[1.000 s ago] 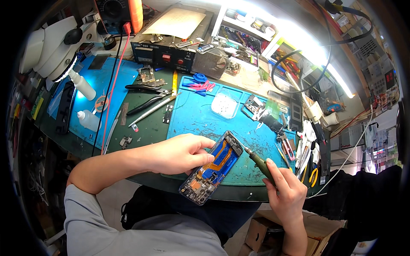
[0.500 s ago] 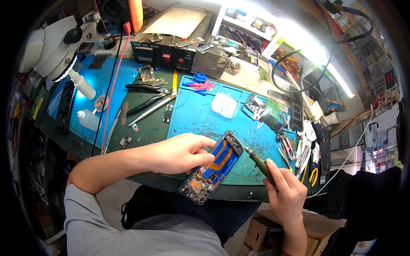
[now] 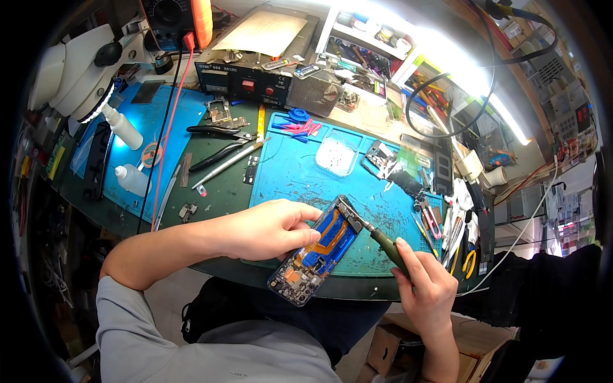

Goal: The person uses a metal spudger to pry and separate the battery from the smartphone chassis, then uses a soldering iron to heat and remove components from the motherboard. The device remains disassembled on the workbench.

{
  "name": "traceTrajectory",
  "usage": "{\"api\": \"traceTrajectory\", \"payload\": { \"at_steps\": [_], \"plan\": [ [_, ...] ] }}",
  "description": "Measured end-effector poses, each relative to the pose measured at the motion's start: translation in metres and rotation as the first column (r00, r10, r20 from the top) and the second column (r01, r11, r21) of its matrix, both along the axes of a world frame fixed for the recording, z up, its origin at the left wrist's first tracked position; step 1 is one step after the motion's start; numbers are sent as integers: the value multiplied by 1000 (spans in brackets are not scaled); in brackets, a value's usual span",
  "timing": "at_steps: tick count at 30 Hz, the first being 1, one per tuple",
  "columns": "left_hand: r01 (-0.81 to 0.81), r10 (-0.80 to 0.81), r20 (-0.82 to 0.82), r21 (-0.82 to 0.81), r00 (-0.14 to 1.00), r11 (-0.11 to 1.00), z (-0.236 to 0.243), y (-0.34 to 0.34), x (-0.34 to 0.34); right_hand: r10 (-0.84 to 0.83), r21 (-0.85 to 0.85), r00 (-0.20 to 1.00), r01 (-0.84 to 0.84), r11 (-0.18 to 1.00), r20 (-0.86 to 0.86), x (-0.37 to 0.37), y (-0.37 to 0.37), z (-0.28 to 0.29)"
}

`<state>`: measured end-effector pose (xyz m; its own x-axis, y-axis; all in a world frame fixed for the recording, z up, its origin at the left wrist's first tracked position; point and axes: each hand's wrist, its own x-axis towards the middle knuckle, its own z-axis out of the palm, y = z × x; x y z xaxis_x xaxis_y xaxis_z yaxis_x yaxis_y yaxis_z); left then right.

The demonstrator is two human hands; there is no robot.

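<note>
An opened smartphone [image 3: 329,252] with its inner boards, orange flex cables and blue interior showing is tilted over the front edge of the bench. My left hand [image 3: 281,230] is closed on its left side, thumb on top; the fingers beneath are hidden. My right hand [image 3: 426,281] grips a green-handled screwdriver [image 3: 387,246]. The screwdriver's thin tip points up and left, at the phone's upper right end; whether it touches a screw there is too small to tell. A blue work mat [image 3: 287,182] lies under and beyond the phone.
A clear dish [image 3: 336,155] of small parts stands on the mat, with phone parts [image 3: 380,159] to its right. Pliers [image 3: 220,154] and a pen-like tool [image 3: 230,165] lie left. Tweezers and cutters [image 3: 469,255] crowd the right edge. A microscope [image 3: 76,76] stands at far left.
The screwdriver has shifted slightly left, its tip now nearer the phone's upper end. My left hand and the phone have stayed in place.
</note>
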<state>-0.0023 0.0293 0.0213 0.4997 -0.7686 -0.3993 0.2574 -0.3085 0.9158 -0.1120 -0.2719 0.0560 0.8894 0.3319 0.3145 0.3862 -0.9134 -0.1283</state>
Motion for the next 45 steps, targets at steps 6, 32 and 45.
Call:
{"api": "traceTrajectory", "payload": {
  "at_steps": [6,32,45],
  "plan": [
    [-6,6,-3,-13,1000,1000,0,0,-1,-4,-1,1000,4,1000,-1,1,0,1],
    [-16,17,7,-25,1000,1000,-2,-1,0,31,0,999,-31,1000,-39,-5,1,3],
    [-75,75,-4,-62,997,995,-1,-2,-3,50,-9,997,-51,999,-64,-8,3,9]
  ]
}}
